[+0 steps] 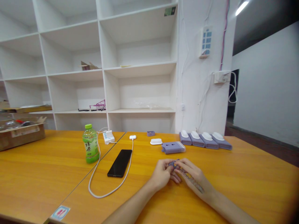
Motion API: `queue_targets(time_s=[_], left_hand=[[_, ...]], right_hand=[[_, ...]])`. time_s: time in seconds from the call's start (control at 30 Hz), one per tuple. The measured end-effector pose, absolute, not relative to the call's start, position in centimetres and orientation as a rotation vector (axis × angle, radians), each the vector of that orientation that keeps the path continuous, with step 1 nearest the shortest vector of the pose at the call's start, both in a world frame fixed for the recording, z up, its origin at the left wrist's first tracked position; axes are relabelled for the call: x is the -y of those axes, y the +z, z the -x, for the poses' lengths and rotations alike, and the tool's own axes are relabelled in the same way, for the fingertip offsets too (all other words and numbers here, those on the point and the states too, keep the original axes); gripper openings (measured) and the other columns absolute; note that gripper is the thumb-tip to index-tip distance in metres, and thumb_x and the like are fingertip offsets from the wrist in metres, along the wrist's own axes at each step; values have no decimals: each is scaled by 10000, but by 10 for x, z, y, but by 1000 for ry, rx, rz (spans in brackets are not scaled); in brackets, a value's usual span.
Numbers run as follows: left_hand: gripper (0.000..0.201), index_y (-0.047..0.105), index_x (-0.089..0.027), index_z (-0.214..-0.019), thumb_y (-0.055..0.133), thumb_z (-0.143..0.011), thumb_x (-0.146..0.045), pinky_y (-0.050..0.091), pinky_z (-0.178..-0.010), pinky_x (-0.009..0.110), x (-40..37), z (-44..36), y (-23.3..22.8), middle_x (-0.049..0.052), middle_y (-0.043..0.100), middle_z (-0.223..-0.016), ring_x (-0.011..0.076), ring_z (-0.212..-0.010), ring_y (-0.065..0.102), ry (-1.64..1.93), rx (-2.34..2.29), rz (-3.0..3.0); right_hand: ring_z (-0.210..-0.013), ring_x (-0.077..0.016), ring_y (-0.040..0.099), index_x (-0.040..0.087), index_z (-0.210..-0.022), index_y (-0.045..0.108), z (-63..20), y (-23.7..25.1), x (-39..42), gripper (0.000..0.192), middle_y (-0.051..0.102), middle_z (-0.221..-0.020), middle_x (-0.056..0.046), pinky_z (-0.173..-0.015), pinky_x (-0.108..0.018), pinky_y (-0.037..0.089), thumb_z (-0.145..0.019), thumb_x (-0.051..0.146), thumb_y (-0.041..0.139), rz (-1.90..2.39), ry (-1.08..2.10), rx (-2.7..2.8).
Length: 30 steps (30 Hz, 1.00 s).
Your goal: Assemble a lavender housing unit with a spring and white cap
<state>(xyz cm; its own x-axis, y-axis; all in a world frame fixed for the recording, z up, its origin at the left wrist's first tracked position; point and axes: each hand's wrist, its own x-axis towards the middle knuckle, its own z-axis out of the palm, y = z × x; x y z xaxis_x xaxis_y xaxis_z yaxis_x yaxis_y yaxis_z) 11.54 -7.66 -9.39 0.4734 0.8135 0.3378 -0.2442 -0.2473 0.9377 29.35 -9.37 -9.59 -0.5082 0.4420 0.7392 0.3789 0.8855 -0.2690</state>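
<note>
Purple small part [173, 164] pinched between fingers of left hand [162, 173] and right hand [190, 174], forearms converging over table [245, 174].

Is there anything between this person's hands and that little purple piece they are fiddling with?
Nothing visible. The left hand and right hand both already touch the small purple part. The purple case lies farther back on the table.
</note>
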Motion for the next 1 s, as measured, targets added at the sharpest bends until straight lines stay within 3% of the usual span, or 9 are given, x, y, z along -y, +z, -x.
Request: queue_targets(time_s=[0.23, 0.4, 0.57, 0.7, 1.0], left_hand=[[689, 586, -42, -1128, 681, -713, -583, 527, -494, 267, 79, -120, -91, 127, 680, -759, 176, -511, 646, 1159, -561, -1502], [638, 601, -46, -1089, 648, -743, -580, 491, -404, 221, 79, -122, -93, 90, 650, -681, 168, -464, 628, 1194, -637, -1529], [487, 616, -54, -1027, 621, -773, -469, 480, -379, 193, 77, -120, -92, 97, 663, -712, 162, -453, 634, 1207, -696, -1525], [430, 614, -70, -1018, 605, -779, -427, 473, -370, 185, 79, -120, -92, 128, 688, -829, 162, -465, 645, 1204, -706, -1523], [508, 615, -72, -1049, 605, -784, -506, 499, -405, 231, 76, -119, -96, 72, 641, -650, 181, -463, 634, 1179, -681, -1550]], right_hand=[[-1046, -180, 575, 265, -1230, 572, -294, -92, 92, 259, 566, -1101, -58, -936, -294, 484, -984, 270, 489, 633, 140, 2073], [-986, -172, 597, 267, -1130, 633, -295, -90, 88, 210, 599, -1036, -30, -900, -286, 499, -938, 341, 592, 754, 218, 1985], [-994, -174, 615, 258, -1275, 563, -300, -89, 81, 316, 597, -1147, -62, -916, -304, 520, -965, 310, 533, 659, 126, 2103], [-1020, -170, 628, 256, -1261, 577, -305, -88, 80, 298, 603, -1180, -69, -936, -291, 530, -970, 270, 512, 656, -47, 2143], [-1061, -197, 602, 230, -1311, 533, -302, -89, 84, 347, 585, -1165, -101, -944, -335, 528, -965, 241, 514, 669, -99, 2219]])
